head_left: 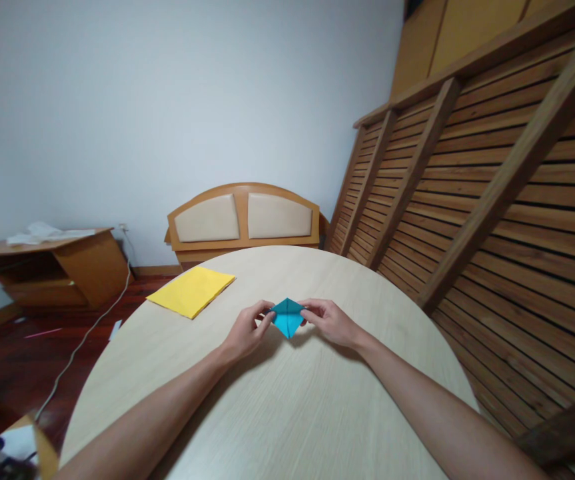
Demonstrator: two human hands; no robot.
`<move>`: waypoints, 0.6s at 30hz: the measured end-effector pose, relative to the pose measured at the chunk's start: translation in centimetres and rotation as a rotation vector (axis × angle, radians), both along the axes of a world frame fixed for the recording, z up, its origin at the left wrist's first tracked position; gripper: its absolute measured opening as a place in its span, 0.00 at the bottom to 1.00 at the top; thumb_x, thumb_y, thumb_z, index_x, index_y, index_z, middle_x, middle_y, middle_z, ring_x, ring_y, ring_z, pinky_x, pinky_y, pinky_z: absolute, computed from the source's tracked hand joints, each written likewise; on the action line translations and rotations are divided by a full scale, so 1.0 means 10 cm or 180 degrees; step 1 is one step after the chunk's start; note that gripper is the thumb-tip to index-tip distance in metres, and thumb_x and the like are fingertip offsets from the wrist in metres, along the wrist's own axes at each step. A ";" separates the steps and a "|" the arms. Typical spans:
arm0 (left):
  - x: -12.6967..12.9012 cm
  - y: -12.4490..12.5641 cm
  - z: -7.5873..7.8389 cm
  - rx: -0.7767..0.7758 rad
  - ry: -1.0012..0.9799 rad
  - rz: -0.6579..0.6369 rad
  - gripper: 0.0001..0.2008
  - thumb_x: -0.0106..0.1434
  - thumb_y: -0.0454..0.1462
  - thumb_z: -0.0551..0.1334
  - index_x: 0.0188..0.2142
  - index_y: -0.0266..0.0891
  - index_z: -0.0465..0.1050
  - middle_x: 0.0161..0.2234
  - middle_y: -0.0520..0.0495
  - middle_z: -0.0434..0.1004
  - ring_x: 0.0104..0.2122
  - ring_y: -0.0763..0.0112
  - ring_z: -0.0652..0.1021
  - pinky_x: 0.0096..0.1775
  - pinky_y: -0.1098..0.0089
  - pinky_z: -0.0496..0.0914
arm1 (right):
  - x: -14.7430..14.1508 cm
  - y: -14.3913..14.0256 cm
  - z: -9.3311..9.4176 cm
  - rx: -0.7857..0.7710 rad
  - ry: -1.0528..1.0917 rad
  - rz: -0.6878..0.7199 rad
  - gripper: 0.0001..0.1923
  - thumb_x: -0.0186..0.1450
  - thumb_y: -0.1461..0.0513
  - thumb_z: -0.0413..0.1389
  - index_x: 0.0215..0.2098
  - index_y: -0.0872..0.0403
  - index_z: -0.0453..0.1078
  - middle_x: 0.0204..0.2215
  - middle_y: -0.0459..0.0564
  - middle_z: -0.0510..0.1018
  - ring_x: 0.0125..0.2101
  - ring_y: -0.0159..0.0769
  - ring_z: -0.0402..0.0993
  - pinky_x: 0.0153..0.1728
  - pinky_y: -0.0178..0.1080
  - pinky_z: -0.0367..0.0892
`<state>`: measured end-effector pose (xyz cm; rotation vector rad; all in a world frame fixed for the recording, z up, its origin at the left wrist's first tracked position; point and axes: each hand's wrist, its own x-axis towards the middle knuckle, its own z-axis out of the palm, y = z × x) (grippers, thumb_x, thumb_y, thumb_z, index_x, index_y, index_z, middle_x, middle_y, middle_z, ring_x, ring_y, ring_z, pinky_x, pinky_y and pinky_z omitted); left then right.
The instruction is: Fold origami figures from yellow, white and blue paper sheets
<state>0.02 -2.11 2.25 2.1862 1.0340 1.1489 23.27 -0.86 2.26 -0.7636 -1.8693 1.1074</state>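
Observation:
A small folded piece of blue paper (288, 317), diamond-shaped with a point hanging down, is held just above the round light wooden table (277, 400). My left hand (247, 331) pinches its left corner with thumb and fingers. My right hand (330, 321) pinches its right corner the same way. Both forearms reach in from the bottom of the view.
A yellow sheet of paper (191, 291) lies flat on the table's far left part. Beyond the table stand a padded wooden headboard (244, 219), slatted wooden frames (492, 200) leaning at the right, and a low wooden cabinet (52, 267) at the left. A cable (84, 340) runs across the floor.

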 end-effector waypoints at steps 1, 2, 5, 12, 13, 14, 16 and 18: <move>0.00 0.00 0.00 -0.0013 0.0021 0.0026 0.11 0.69 0.40 0.55 0.41 0.38 0.73 0.37 0.46 0.79 0.36 0.67 0.78 0.38 0.68 0.71 | 0.00 0.00 0.00 -0.0003 -0.0022 -0.0011 0.17 0.67 0.57 0.56 0.50 0.57 0.75 0.37 0.52 0.80 0.34 0.36 0.75 0.40 0.40 0.69; 0.00 0.00 -0.01 -0.0026 0.0039 0.0046 0.11 0.69 0.40 0.55 0.41 0.38 0.73 0.37 0.46 0.79 0.36 0.67 0.78 0.38 0.68 0.71 | -0.01 0.00 0.00 0.0000 -0.0036 -0.0024 0.17 0.67 0.57 0.56 0.50 0.57 0.75 0.37 0.52 0.80 0.35 0.36 0.75 0.40 0.40 0.69; 0.00 0.00 0.00 -0.0044 0.0051 0.0068 0.11 0.69 0.40 0.55 0.42 0.38 0.73 0.37 0.46 0.80 0.36 0.67 0.78 0.36 0.69 0.71 | -0.02 -0.02 0.01 0.0065 -0.0048 -0.0047 0.16 0.67 0.56 0.56 0.48 0.56 0.76 0.38 0.52 0.81 0.38 0.38 0.75 0.42 0.41 0.68; 0.03 0.02 -0.01 0.0022 0.0042 0.0045 0.11 0.69 0.40 0.54 0.41 0.38 0.72 0.35 0.47 0.78 0.32 0.70 0.77 0.33 0.71 0.70 | -0.08 -0.07 0.06 0.0336 -0.0244 -0.0196 0.15 0.67 0.56 0.56 0.47 0.54 0.77 0.39 0.51 0.81 0.39 0.39 0.75 0.40 0.39 0.68; 0.03 0.02 -0.02 0.0020 0.0046 0.0032 0.11 0.69 0.40 0.54 0.41 0.38 0.72 0.34 0.47 0.78 0.31 0.70 0.76 0.33 0.71 0.70 | -0.08 -0.07 0.05 0.0363 -0.0236 -0.0213 0.15 0.67 0.56 0.56 0.47 0.54 0.77 0.38 0.51 0.81 0.39 0.39 0.75 0.40 0.38 0.68; 0.03 0.02 -0.03 0.0004 0.0053 0.0015 0.11 0.69 0.40 0.53 0.42 0.37 0.72 0.33 0.47 0.77 0.29 0.71 0.76 0.32 0.71 0.70 | -0.09 -0.07 0.05 0.0381 -0.0214 -0.0234 0.15 0.67 0.56 0.56 0.47 0.54 0.77 0.37 0.50 0.81 0.38 0.38 0.75 0.39 0.38 0.67; 0.04 0.02 -0.05 -0.0022 0.0097 -0.0020 0.12 0.70 0.39 0.52 0.43 0.37 0.71 0.31 0.48 0.76 0.27 0.72 0.75 0.31 0.71 0.69 | -0.11 -0.07 0.04 0.0352 -0.0137 -0.0268 0.14 0.67 0.56 0.56 0.46 0.54 0.78 0.36 0.50 0.81 0.37 0.37 0.74 0.39 0.38 0.67; 0.04 0.01 -0.07 0.0032 0.0185 -0.0017 0.12 0.70 0.38 0.51 0.44 0.36 0.71 0.30 0.48 0.75 0.27 0.72 0.74 0.31 0.71 0.69 | -0.13 -0.08 0.05 0.0222 -0.0037 -0.0279 0.15 0.66 0.56 0.57 0.45 0.55 0.78 0.35 0.50 0.81 0.35 0.37 0.74 0.38 0.38 0.68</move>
